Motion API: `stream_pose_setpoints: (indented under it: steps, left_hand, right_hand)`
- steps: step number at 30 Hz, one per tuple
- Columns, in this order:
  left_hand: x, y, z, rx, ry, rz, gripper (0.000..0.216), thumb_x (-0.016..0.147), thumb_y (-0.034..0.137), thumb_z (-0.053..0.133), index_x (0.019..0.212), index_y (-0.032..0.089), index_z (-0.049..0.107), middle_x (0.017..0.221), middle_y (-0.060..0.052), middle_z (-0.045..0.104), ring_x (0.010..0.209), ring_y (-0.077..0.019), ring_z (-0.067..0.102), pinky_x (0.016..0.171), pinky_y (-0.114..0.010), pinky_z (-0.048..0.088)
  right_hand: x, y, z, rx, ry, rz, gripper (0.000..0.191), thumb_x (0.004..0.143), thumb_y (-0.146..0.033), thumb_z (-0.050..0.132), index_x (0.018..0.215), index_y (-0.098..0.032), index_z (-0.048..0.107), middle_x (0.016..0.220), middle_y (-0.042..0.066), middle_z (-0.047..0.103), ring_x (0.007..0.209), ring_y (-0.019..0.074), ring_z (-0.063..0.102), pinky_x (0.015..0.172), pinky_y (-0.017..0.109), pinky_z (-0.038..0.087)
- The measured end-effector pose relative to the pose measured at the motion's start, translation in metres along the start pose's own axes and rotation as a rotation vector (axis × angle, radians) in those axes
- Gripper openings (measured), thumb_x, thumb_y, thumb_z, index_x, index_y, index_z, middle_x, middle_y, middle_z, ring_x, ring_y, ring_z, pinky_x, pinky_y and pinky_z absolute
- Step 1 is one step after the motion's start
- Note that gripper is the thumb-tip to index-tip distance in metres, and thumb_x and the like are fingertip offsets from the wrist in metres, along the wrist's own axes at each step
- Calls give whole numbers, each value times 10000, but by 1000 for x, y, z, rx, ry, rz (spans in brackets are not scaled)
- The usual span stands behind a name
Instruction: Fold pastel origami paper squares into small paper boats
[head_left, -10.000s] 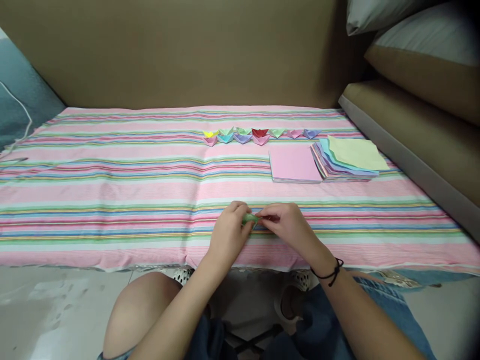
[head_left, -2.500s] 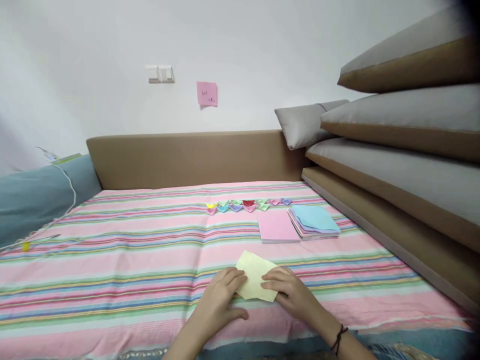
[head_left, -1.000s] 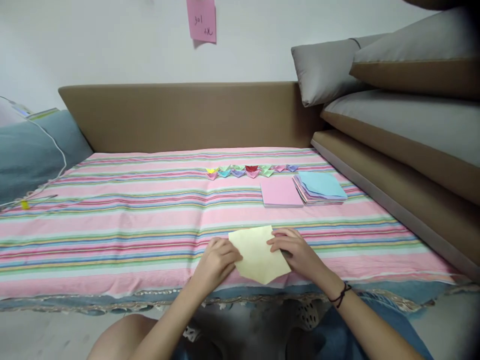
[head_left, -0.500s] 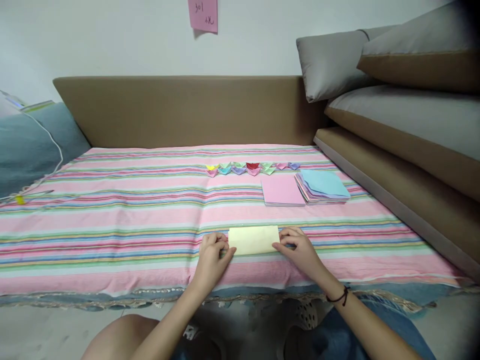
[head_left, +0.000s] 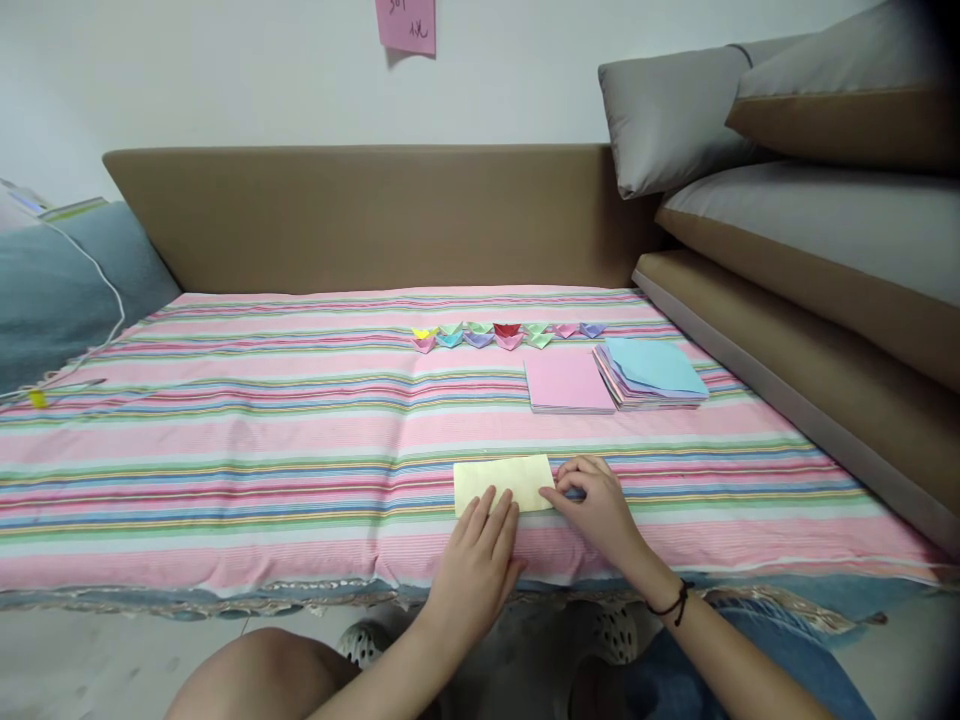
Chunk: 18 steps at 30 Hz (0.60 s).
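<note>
A pale yellow sheet of paper (head_left: 501, 474), folded to a long rectangle, lies on the striped cloth in front of me. My left hand (head_left: 480, 555) rests flat with its fingers stretched over the paper's lower edge. At the right end, my right hand (head_left: 592, 505) pinches the paper's edge between thumb and fingertips. A dark cord bracelet circles the right wrist. Beyond the paper lie a pad of pink paper (head_left: 568, 382) and a stack of coloured sheets (head_left: 651, 370) with light blue on top.
Several small folded paper boats (head_left: 508, 338) stand in two rows farther back on the striped cloth (head_left: 247, 430). Grey-brown cushions (head_left: 817, 240) are piled along the right side. A white cable (head_left: 112, 290) runs at the far left, near a blue pillow (head_left: 67, 280).
My left hand has let go of the paper's left edge and moved right, flattening onto its lower edge. The right hand keeps its pinch, and the paper has tilted slightly.
</note>
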<state>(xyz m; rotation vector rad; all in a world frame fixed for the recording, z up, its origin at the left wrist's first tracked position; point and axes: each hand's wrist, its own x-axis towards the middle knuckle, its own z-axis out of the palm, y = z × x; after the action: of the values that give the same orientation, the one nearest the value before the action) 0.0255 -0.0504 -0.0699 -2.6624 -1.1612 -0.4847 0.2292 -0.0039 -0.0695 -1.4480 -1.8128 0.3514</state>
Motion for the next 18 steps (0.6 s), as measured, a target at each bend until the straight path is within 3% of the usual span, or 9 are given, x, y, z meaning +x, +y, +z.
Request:
stream_pose_setpoints:
  steps: [3,10,14,16,18]
  left_hand:
    - [-5,7,8,57,-24,-32,552,878,353,478,1338,65,377,1418,-145,391,1308,-343,328,1036,-448,341]
    - [-6,8,8,101,-24,-49,550,878,351,475,1341,67,389,1432,-131,371,1321,-359,297,1039,-466,346]
    - [-6,7,9,98,-36,-53,538,885,349,462,1352,94,381,1443,-105,358,1326,-360,286,1048,-502,323]
    - [-6,8,10,94,-36,-56,533,888,342,458,1356,101,376,1447,-98,353,1327,-363,281,1048,-518,316]
    - [-6,9,10,85,-30,-63,529,889,335,460,1357,103,374,1447,-96,353,1328,-363,280,1047,-519,318]
  right_hand:
    - [0,-1,0,-25,3,10,285,730,-285,678,503,-205,526,721,28,619,828,238,533,788,395,391]
    - [1,-1,0,-38,-14,17,280,711,-270,701,527,-203,501,708,20,608,830,241,529,780,391,395]
    - [1,-4,-2,-65,24,14,196,695,-245,716,677,-202,526,743,27,589,802,238,519,732,383,414]
    - [1,-8,-4,-72,36,-75,117,741,-215,670,796,-198,568,835,49,592,862,243,517,761,393,418]
    - [0,-12,-8,-67,-48,-258,74,809,-176,582,864,-218,608,910,52,593,930,232,517,836,411,402]
